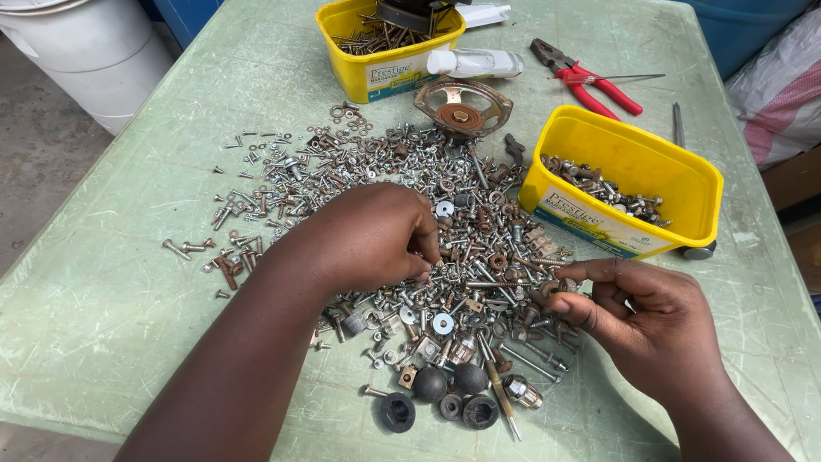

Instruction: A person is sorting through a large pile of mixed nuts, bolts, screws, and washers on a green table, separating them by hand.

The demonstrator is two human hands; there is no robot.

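Head view, item list, near to far.

Black rubber feet (448, 395), several, rounded, at near edge of heap. Beside them a brass-tipped rod and a chrome fitting.

Mixed hardware heap (428, 231): screws, bolts, washers, nuts, some rusted; spread over table centre, thinning toward the left.

Left hand (368, 235): palm down on heap, fingers curled together at the tips over small pcs; whether it grips one, cannot tell.

Right hand (654, 329): at heap's right edge, thumb and forefinger pinched on a small rusty bolt (547, 295).

Yellow tub (629, 175), right, part filled w/ nuts and bolts. Second yellow tub (389, 47), far side, holds long screws. Rusty round metal part (463, 109) between them. Red-handled pliers (590, 84) and white tube (475, 62) at far edge.

Handling note (judgement): pick one pc at a time w/ fingertips, lift clear of heap before moving, keep sorted pcs apart from unsorted; small washers likely slip or roll.

Surface: pale green table (94, 291), scratched, worn. Room: white bucket (90, 47) on bare floor at left, blue container (735, 26) and striped sack (782, 94) at right.
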